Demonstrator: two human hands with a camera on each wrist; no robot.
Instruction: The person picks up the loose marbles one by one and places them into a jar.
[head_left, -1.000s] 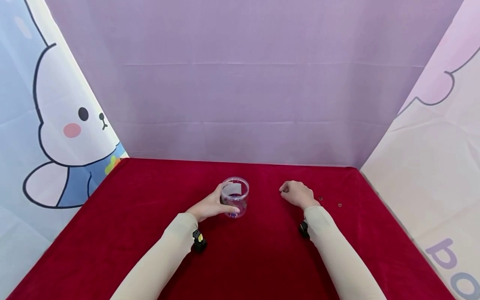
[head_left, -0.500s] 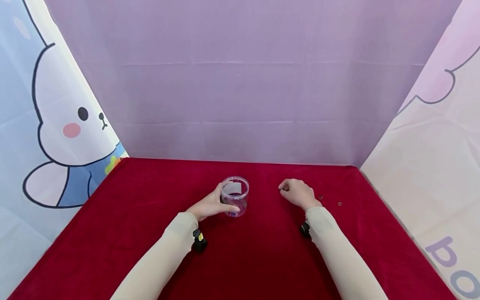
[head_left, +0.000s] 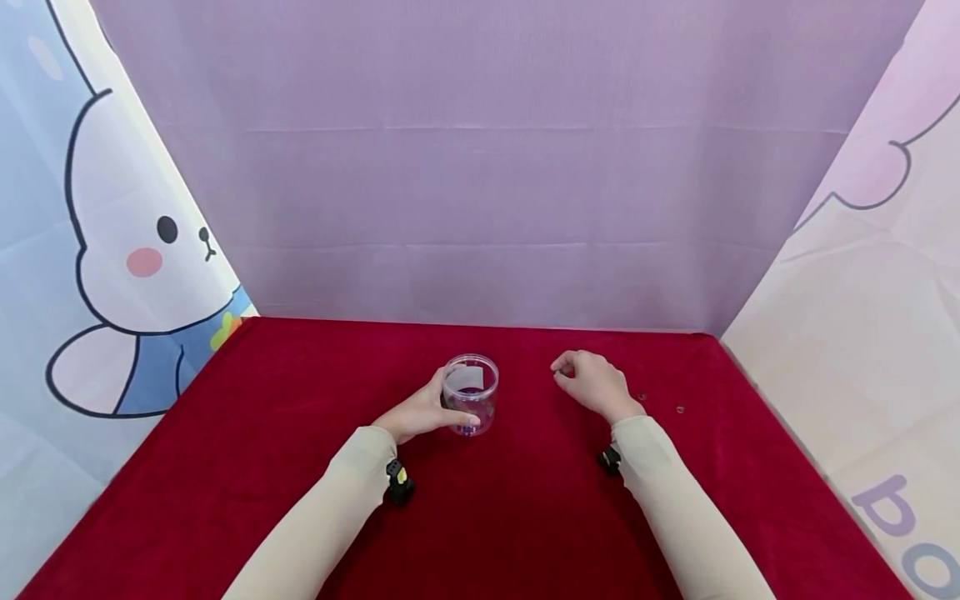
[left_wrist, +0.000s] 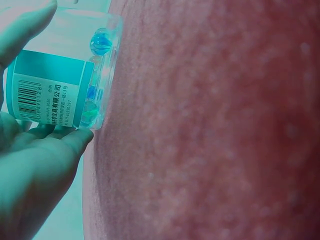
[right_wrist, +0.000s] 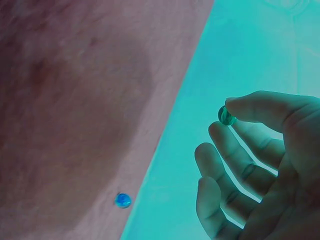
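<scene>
A clear plastic jar (head_left: 481, 408) stands upright with its mouth open, and my left hand (head_left: 422, 412) grips it round the side, thumb in front. In the left wrist view a barcode label (left_wrist: 47, 95) covers the jar's wall, and marbles, among them a blue one (left_wrist: 101, 43) and a green one (left_wrist: 89, 113), lie at its bottom. To the right of the jar is my right hand (head_left: 596, 385). The right wrist view shows that hand pinching a green-tinted glass marble (right_wrist: 226, 115) between thumb and fingertips, its other fingers loosely bent.
Two loose marbles, a nearer one (head_left: 680, 409) and a farther one (head_left: 641, 397), lie on the red cloth (head_left: 495, 517) to the right of my right hand. A blue marble (right_wrist: 123, 200) shows in the right wrist view. A purple curtain (head_left: 480, 208) hangs behind the table.
My right hand has shifted slightly left and away from me, its fingers lifting a little. The left hand and jar have stayed in place.
</scene>
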